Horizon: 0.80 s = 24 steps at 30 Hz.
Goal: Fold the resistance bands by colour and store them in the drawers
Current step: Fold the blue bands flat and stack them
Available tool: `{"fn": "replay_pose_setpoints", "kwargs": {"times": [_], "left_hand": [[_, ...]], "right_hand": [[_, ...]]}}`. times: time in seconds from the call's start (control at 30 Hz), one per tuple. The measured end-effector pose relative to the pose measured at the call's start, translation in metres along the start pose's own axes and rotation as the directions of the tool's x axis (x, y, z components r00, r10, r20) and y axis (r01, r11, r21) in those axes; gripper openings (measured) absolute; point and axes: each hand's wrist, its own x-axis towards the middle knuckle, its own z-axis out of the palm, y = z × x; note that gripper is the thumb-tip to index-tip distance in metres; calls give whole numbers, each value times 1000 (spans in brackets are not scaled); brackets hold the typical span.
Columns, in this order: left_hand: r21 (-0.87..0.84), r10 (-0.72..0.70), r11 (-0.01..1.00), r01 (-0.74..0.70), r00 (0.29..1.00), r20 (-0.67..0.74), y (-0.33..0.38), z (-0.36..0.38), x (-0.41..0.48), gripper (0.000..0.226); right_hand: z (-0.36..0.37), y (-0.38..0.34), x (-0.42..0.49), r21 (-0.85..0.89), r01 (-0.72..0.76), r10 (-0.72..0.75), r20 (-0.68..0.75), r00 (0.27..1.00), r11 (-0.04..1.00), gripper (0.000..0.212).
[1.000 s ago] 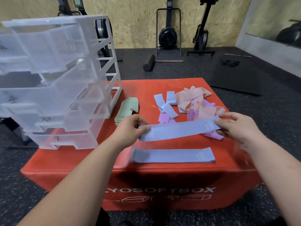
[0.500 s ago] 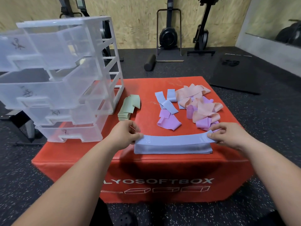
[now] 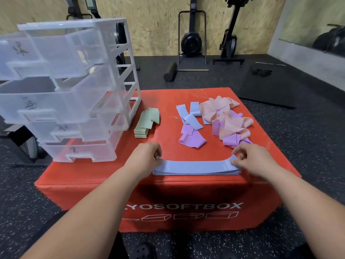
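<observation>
Two blue resistance bands (image 3: 196,168) lie stacked flat near the front edge of the red soft box (image 3: 168,193). My left hand (image 3: 144,158) pinches the top band's left end. The right end, slightly lifted, is pinched by my right hand (image 3: 250,159). Behind them lie loose purple bands (image 3: 192,140), more blue bands (image 3: 188,116) and pink bands (image 3: 224,116) in a mixed pile. A folded stack of green bands (image 3: 144,124) sits beside the clear plastic drawer unit (image 3: 74,86), whose several drawers stand pulled out.
The drawer unit occupies the box's left side and overhangs its edge. On the dark gym floor behind are a black foam roller (image 3: 170,71), rowing machines against the wooden wall and a black mat (image 3: 268,85) at the right.
The blue band I held stretched in the air has come down onto the other blue band near the front edge. Both hands lowered with it and still pinch its ends.
</observation>
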Motion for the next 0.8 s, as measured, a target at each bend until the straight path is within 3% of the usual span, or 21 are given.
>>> {"fn": "replay_pose_setpoints", "kwargs": {"times": [0.23, 0.33, 0.5, 0.8], "left_hand": [[211, 31, 977, -43, 998, 61, -2, 4, 3, 25], [180, 51, 981, -67, 994, 94, -5, -1, 4, 34], [90, 115, 984, -151, 940, 320, -8, -14, 1, 67], [125, 150, 973, -193, 945, 290, -7, -11, 0, 66]], "right_hand": [[7, 3, 1, -170, 51, -56, -26, 998, 984, 29], [-1, 7, 4, -161, 108, -108, 12, 994, 981, 36], [-14, 9, 1, -151, 225, -184, 248, 951, 963, 59], [-11, 7, -3, -225, 244, -186, 251, 950, 943, 52]]}}
